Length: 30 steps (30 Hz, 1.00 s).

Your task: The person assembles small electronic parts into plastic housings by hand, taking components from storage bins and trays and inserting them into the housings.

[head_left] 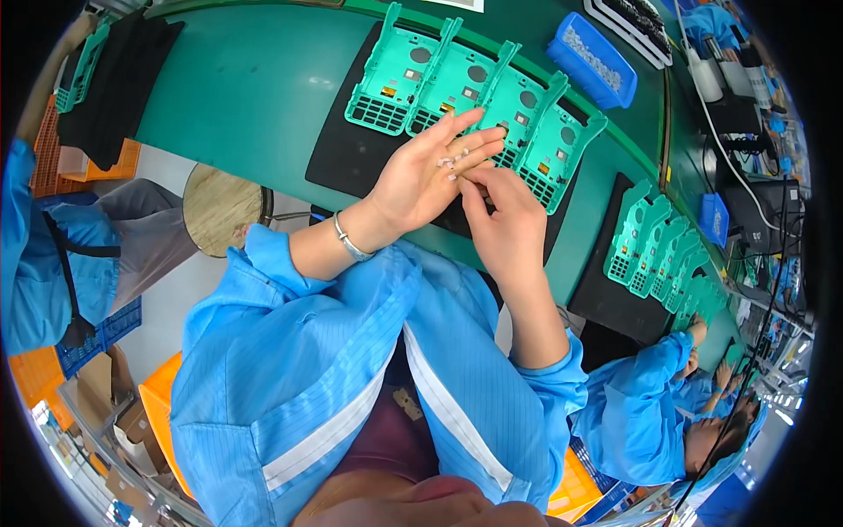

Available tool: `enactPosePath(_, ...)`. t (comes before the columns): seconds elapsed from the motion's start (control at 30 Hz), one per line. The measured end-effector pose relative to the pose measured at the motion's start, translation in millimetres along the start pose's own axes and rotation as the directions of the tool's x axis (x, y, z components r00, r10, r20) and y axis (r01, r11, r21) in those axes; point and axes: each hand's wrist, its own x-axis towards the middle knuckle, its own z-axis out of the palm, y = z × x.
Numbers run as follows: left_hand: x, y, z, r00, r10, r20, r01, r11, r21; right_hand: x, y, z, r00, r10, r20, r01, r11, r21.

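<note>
My left hand point(420, 180) is held palm up with its fingers stretched out, over the near edge of the black mat point(342, 158). Several small white pieces point(452, 162) lie in it, by the base of the fingers. The thumb and forefinger of my right hand point(507, 215) come together in a pinch at the left palm, close beside these pieces; what sits between the fingertips is too small to make out. Just beyond both hands, several green plastic housings point(474, 77) stand side by side on the mat, each with a grid of square holes. My hands partly cover them.
A blue bin point(593, 60) of small pale parts stands at the far right. More green housings point(654, 250) rest on another black mat to the right, where co-workers in blue point(637, 408) sit. At left are another person point(61, 263) and a round stool point(224, 211).
</note>
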Motion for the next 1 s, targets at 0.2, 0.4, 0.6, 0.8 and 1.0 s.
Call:
enactPosePath(0.2,-1,-4,5,0.999,-0.047,-0.008,0.047,0.995,0.087,-4,7,0,0.992,-0.123,-0.009,0.121,0.988,-0.098)
enactPosePath(0.4,2,-4,0,0.996,-0.09,0.011,0.088,0.987,0.137,3,8,-5,0.968,-0.242,0.065,0.249,0.959,-0.138)
enactPosePath(0.6,1,-4,-11,0.989,-0.15,-0.009,0.15,0.976,0.156,1,13,-12,0.976,0.193,0.104,-0.208,0.966,0.153)
enactPosePath(0.8,0,2,-13,0.992,-0.117,-0.044,0.121,0.987,0.109,13,37,-34,0.877,0.461,0.134,-0.479,0.864,0.156)
enactPosePath(1.0,2,5,-18,0.996,-0.087,-0.033,0.09,0.991,0.099,-2,19,-9,0.975,0.156,0.157,-0.17,0.982,0.084)
